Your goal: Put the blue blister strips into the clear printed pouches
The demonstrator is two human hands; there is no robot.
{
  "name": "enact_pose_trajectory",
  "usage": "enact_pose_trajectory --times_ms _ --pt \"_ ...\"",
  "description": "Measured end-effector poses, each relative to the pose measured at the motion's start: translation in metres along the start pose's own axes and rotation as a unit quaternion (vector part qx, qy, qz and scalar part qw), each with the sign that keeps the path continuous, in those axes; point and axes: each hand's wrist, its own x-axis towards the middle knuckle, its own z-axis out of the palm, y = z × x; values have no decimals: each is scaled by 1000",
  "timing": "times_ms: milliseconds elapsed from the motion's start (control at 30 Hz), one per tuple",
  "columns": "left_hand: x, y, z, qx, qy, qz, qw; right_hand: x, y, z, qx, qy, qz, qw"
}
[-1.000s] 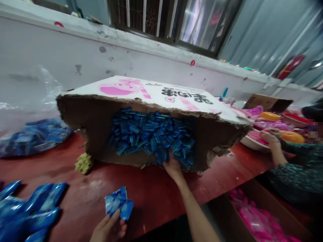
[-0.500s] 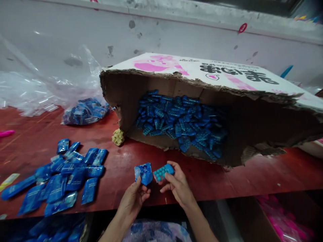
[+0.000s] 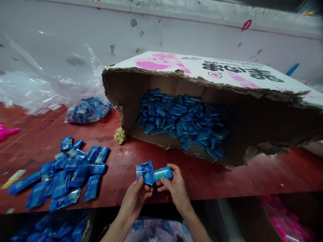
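Pinching a blue packet (image 3: 144, 172) at lower centre, the left hand (image 3: 133, 197) faces the right hand (image 3: 177, 188), which grips a beaded blue container (image 3: 162, 173) at the packet's edge; a loose hold could drop the container, or its end could tear the packet.

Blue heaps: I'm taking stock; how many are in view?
4: loose packets on the table, a clear bagful behind them, containers in the torn carton, and packages below the table's edge. More may be hidden.
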Motion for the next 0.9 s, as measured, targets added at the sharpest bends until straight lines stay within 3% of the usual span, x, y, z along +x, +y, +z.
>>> enact_pose_trajectory --times_ms 200,300,400,533,733,900 --pt "1 0 -1 3 1 17 1000 -5 10 2 -9 1 -18 1000" --pt "1 -1 0 -11 21 20 1000 -9 25 3 -76 33 -61 995" --pt "0 -1 3 -40 35 13 999 -13 42 5 -205 74 -146 965" --pt "-1 4 4 -61 34 0 998 -18 49 7 -267 25 -212 940" --pt "-1 19 -3 -40 -13 -32 999 -17 37 9 -180 -36 -89 979" --pt "-4 25 -2 -42 -114 -61 991 -8 35 4 -92 -26 -82 992"
